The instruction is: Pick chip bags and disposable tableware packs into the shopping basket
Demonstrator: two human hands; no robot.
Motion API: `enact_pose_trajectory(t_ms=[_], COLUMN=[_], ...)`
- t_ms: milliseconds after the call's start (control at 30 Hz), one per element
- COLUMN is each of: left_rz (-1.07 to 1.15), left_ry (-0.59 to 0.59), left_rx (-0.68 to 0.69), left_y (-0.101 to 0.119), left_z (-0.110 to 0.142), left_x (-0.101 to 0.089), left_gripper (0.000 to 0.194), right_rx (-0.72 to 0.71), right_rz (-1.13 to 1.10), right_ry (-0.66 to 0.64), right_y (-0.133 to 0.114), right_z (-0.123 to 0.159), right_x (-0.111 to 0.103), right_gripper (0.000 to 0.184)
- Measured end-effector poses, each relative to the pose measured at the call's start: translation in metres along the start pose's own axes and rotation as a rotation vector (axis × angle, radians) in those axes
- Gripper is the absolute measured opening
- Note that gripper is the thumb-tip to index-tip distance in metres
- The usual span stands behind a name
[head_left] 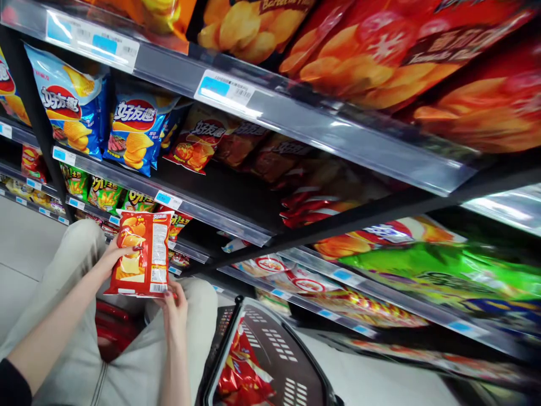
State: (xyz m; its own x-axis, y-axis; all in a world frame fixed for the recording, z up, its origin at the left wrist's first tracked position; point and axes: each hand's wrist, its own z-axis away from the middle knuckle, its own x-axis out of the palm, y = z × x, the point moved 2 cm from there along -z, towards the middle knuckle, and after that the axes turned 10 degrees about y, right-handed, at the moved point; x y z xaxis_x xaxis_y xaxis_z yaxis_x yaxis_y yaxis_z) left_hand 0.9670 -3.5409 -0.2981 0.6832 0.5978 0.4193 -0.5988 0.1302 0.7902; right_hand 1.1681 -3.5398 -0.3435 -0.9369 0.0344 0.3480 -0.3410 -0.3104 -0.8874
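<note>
I hold a red bag of potato chips point(142, 254) upright with its back label towards me, above my knees in light trousers. My left hand point(113, 256) grips the bag's left edge with the fingers wrapped round it. My right hand point(174, 307) pinches the bag's lower right corner from below. Right of my knees stands a black shopping basket point(287, 361) with another red chip bag point(240, 366) lying in it.
Store shelves point(296, 121) packed with chip bags rise in front and to the right: blue bags point(135, 132) at upper left, red and orange ones above, green ones point(439, 268) at right. Price tags line the shelf edges. A red object point(112, 330) sits between my legs.
</note>
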Motion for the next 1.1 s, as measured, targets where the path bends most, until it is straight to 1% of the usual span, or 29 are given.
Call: enact_pose_trajectory(t_ms=[67,233,367,433,567,700,833,967,1100], left_rz=[0.000,0.005,-0.004,-0.015,-0.047,-0.057,-0.075,-0.080,-0.074], left_ry=[-0.001,0.006,0.034,0.054,0.105,0.093,0.081,0.089,0.097], left_rx=[0.013,0.041,0.027,-0.017,-0.173,-0.290,-0.388,-0.430,-0.422], left_y=[0.000,0.000,0.001,0.002,0.001,-0.002,-0.003,-0.002,-0.001], left_z=[-0.001,-0.001,0.002,0.004,0.004,0.003,0.005,0.007,0.006], left_x=[0.000,0.000,0.003,0.005,0.005,0.005,0.006,0.008,0.009], left_gripper=[0.066,0.062,0.068,0.072,0.073,0.069,0.062,0.059,0.058], right_rx=[0.010,0.028,0.034,0.034,-0.019,-0.103,-0.154,-0.179,-0.191], right_rz=[0.045,0.033,0.048,0.078,0.161,0.229,0.272,0.292,0.290], right_ry=[0.007,0.003,0.027,0.041,0.083,0.119,0.118,0.114,0.113], right_y=[0.000,-0.002,-0.001,0.001,0.003,-0.001,-0.008,-0.011,-0.009], right_z=[0.001,0.001,-0.001,-0.002,-0.004,-0.004,-0.001,0.001,0.001], right_x=[0.001,0.006,0.007,0.005,0.002,0.001,0.004,0.005,0.005], right_gripper=[0.041,0.039,0.040,0.040,0.040,0.041,0.043,0.043,0.043])
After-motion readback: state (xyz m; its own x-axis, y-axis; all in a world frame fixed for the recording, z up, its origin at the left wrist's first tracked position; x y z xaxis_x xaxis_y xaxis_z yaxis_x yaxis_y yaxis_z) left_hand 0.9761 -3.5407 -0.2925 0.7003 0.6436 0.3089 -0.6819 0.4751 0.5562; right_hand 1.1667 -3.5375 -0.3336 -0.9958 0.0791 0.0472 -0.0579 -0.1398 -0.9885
